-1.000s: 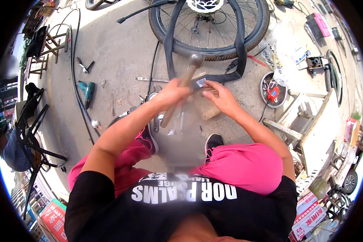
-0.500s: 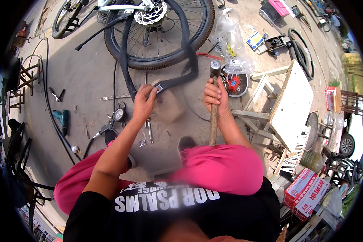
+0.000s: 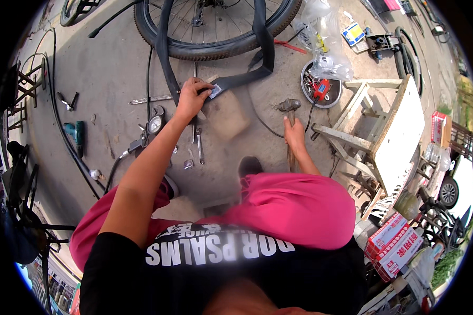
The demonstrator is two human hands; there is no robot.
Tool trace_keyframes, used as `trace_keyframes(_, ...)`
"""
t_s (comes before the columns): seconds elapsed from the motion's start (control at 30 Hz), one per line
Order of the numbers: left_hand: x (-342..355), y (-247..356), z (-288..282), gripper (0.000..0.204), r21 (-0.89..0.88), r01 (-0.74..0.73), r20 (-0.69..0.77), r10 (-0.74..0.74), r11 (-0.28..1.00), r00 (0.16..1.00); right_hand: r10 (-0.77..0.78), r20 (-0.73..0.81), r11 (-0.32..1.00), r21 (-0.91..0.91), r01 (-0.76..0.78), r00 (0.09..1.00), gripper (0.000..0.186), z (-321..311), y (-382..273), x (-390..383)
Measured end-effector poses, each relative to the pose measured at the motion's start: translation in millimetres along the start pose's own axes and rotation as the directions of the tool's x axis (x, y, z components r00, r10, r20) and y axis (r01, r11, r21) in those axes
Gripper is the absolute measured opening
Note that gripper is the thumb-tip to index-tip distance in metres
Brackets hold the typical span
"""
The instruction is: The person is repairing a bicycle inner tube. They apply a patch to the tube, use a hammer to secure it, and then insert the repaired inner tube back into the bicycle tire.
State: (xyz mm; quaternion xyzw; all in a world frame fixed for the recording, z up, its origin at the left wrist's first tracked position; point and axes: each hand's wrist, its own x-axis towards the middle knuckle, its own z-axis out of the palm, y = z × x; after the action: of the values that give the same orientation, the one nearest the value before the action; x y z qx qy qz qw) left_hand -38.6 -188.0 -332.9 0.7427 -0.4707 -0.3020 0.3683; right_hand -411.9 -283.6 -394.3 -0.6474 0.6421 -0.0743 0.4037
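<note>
A black bicycle inner tube (image 3: 245, 79) loops down from the wheel (image 3: 215, 52) in front of me. My left hand (image 3: 193, 98) is closed at the tube's near bend, thumb and fingers pinched at the edge of a small pale, shiny patch (image 3: 215, 91). Under that bend lies a tan block (image 3: 227, 116). To the right, my right hand (image 3: 295, 135) grips the wooden handle of a hammer (image 3: 289, 106), low beside my knee with its metal head pointing away from me. Part of the handle is hidden behind my hand and knee.
A bowl of small parts (image 3: 328, 97) holds a red tool, near a white wooden stool (image 3: 391, 139) on the right. Wrenches (image 3: 199, 146), a pressure gauge (image 3: 155, 124) and a green drill (image 3: 76, 137) lie on the ground. A plastic bag (image 3: 328, 47) sits beyond the bowl.
My right hand has lowered the hammer from upright above my knee toward the ground. My left hand remains at the patch, its fingers shifted slightly. The view has tilted nearer to me.
</note>
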Motion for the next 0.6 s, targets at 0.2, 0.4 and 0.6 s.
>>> trace_keyframes(0.2, 3.6, -1.9, -4.4, 0.021, 0.048, -0.019, 0.002, 0.019, 0.999, 1.000, -0.172, -0.122, 0.970, -0.195, 0.147, 0.977, 0.044, 16.9, -56.1, 64.2)
trace_keyframes(0.4, 6.5, -15.5, -17.5, 0.037, -0.023, 0.072, 0.231, -0.065, 0.997, 0.971, -0.121, -0.109, 0.975, -0.201, 0.097, 0.987, 0.040, 16.1, -42.0, 30.0)
trace_keyframes(0.6, 14.7, -17.4, -22.5, 0.047, -0.249, 0.193, 0.439, -0.067, 0.949, 0.896, -0.168, -0.135, 0.953, -0.274, 0.126, 0.976, 0.039, 7.5, -57.2, 68.2)
